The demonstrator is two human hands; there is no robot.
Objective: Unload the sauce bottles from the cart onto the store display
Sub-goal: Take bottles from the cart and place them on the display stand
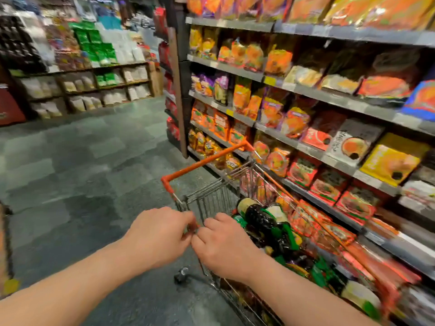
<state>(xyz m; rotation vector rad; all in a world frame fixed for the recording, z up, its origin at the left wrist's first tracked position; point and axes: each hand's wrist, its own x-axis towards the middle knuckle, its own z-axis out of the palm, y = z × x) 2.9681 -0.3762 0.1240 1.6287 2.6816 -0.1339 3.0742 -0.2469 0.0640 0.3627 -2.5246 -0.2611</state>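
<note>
Lower centre of frame: left hand (pixel 160 234) & right hand (pixel 226 245), fingers curled on the near rim of the cart (pixel 207 201). Sauce bottles (pixel 266 220) lie piled in basket, lower right. Prob glass: heavy, slick, breakable, so grab round the body. Packed shelves (pixel 329 97) right alongside; wire sides block a side reach.

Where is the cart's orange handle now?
In the head view the orange handle is at centre, at the cart's far end, beyond both hands, beside the low snack shelves on the right.
</note>
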